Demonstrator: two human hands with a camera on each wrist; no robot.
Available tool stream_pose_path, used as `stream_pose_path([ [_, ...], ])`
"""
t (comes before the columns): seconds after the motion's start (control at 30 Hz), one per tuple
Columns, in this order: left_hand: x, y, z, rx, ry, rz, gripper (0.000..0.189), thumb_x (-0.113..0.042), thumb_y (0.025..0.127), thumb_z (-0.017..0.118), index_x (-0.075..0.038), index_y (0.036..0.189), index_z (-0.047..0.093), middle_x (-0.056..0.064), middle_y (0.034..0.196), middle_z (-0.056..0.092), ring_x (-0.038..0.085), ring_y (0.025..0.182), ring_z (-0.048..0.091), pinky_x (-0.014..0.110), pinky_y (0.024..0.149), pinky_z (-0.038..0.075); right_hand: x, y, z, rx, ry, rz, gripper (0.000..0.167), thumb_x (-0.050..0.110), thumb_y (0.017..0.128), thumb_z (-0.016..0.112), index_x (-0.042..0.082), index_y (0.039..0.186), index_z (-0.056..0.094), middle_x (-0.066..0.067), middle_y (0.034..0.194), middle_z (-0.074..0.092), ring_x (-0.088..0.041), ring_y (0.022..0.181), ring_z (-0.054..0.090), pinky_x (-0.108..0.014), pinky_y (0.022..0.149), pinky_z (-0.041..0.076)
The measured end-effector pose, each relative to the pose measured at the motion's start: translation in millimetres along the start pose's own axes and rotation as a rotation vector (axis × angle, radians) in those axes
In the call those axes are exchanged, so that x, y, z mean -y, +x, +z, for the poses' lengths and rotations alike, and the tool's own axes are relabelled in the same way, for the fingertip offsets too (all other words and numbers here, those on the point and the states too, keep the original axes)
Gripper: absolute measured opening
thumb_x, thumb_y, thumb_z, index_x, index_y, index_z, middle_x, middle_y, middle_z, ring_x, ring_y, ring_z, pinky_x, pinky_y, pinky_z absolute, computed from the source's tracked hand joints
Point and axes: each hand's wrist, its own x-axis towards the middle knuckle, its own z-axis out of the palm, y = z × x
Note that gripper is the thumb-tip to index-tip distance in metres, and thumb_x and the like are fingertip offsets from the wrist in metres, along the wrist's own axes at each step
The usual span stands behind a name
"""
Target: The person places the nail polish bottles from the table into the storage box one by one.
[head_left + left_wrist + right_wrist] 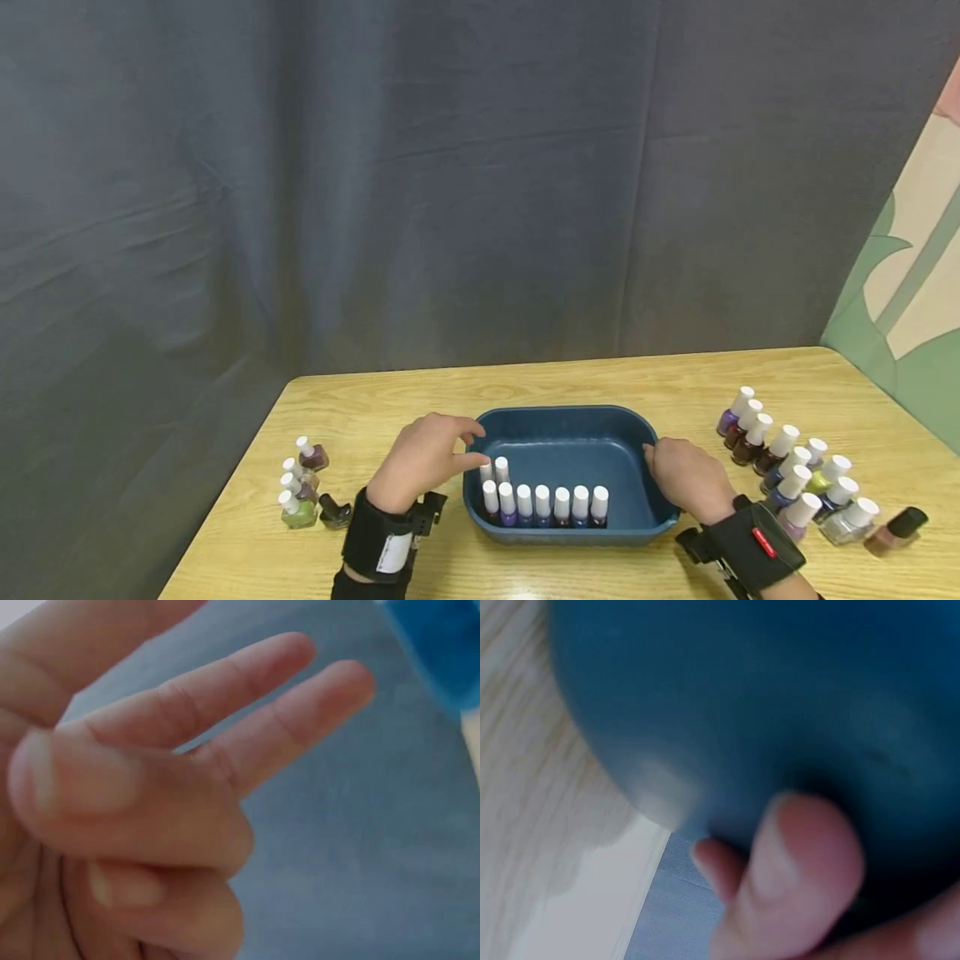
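Observation:
A dark blue tray (600, 458) sits in the middle of the table, with nail polish bottles (542, 505) standing inside, several in a row along its near wall and two behind them at the left. My left hand (422, 460) hovers by the tray's left end. Its thumb and some fingers reach over the rim near the white caps; in the left wrist view two fingers (292, 712) extend and nothing is held. At the opposite end my right hand (692, 479) grips the tray's right rim, and the right wrist view shows fingertips (810, 855) against the blue plastic.
On the right of the table stands a group of nail polish bottles (795, 481), with a black-capped one (896, 531) at its edge. Several more bottles (300, 511) are at the left, including a small one with a black cap (334, 511). A grey curtain (480, 183) hangs behind the table.

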Motion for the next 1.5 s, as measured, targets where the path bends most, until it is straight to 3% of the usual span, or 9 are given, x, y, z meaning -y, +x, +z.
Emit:
stream_pose_path([
  [0.23,34.9,-37.9,-30.7,-0.119,0.051,-0.218,0.032,-0.026,0.075,0.074,-0.014,0.104,0.067,0.0,0.088,0.07,0.02,0.076,0.065,0.032,0.063,0.047,-1.3,0.4,0.8,0.004,0.001,0.004,0.036,0.017,0.095,0.041,0.004,0.064,0.052,-0.004,0.058,0.047,-0.017,0.051,0.049,-0.029,0.047,0.035],
  [0.4,66.9,-68.9,-44.2,-0.042,0.078,-0.375,0.036,-0.021,0.074,0.075,-0.01,0.107,0.066,0.007,0.091,0.07,0.02,0.07,0.063,0.034,0.058,0.046,-1.5,1.0,-0.1,0.009,0.005,0.01,0.036,0.018,0.096,0.04,0.005,0.064,0.052,-0.004,0.058,0.047,-0.017,0.052,0.049,-0.03,0.046,0.035],
  [0.47,78.1,-78.4,-45.5,0.003,0.088,-0.424,0.028,-0.019,0.072,0.075,-0.009,0.097,0.067,0.007,0.085,0.068,0.019,0.065,0.059,0.033,0.055,0.044,-1.6,1.0,-0.4,0.012,0.006,0.008,0.036,0.018,0.096,0.04,0.005,0.064,0.052,-0.004,0.058,0.047,-0.017,0.052,0.049,-0.03,0.047,0.035],
  [0.63,96.5,-86.5,-39.2,0.09,0.084,-0.499,0.023,-0.017,0.069,0.077,-0.012,0.09,0.068,0.002,0.077,0.065,0.018,0.066,0.057,0.036,0.055,0.043,-3.5,1.6,-0.6,0.016,0.009,0.019,0.036,0.019,0.096,0.04,0.006,0.064,0.052,-0.004,0.059,0.047,-0.017,0.052,0.049,-0.03,0.047,0.035],
  [0.7,100.1,-85.7,-34.9,0.108,0.078,-0.501,0.029,-0.016,0.069,0.078,-0.012,0.096,0.07,0.004,0.083,0.067,0.019,0.071,0.061,0.038,0.059,0.046,-3.8,1.7,-0.5,0.013,0.008,0.015,0.036,0.018,0.096,0.04,0.006,0.064,0.052,-0.004,0.059,0.047,-0.017,0.053,0.048,-0.03,0.047,0.035],
  [0.87,102.3,-82.8,-24.0,0.11,0.068,-0.465,0.026,-0.01,0.065,0.079,-0.007,0.09,0.072,0.006,0.088,0.067,0.016,0.069,0.061,0.038,0.06,0.048,-2.6,0.9,0.1,0.008,0.004,0.009,0.035,0.018,0.095,0.041,0.006,0.064,0.052,-0.004,0.059,0.047,-0.017,0.053,0.048,-0.03,0.047,0.036],
  [1.07,101.9,-82.5,-18.0,0.098,0.07,-0.461,0.011,-0.007,0.067,0.077,-0.011,0.076,0.072,-0.001,0.077,0.054,0.013,0.064,0.055,0.034,0.055,0.046,-0.7,0.5,0.3,0.011,0.005,0.02,0.036,0.018,0.096,0.041,0.006,0.064,0.052,-0.004,0.059,0.047,-0.016,0.052,0.048,-0.029,0.046,0.035],
  [1.33,101.8,-82.2,-20.8,0.113,0.121,-0.446,0.011,-0.01,0.071,0.076,-0.017,0.069,0.067,-0.005,0.071,0.058,0.011,0.06,0.05,0.032,0.054,0.041,-0.4,0.1,0.1,0.009,0.012,0.023,0.037,0.018,0.096,0.041,0.005,0.063,0.052,-0.004,0.059,0.047,-0.017,0.051,0.049,-0.029,0.046,0.036],
  [1.5,89.1,-81.1,-30.1,0.053,0.193,-0.399,0.007,-0.014,0.076,0.072,-0.018,0.073,0.068,-0.005,0.071,0.06,0.01,0.056,0.049,0.03,0.05,0.039,0.0,-0.3,0.1,-0.002,0.011,0.017,0.037,0.018,0.095,0.041,0.006,0.062,0.051,-0.004,0.057,0.046,-0.016,0.05,0.048,-0.029,0.046,0.035],
])
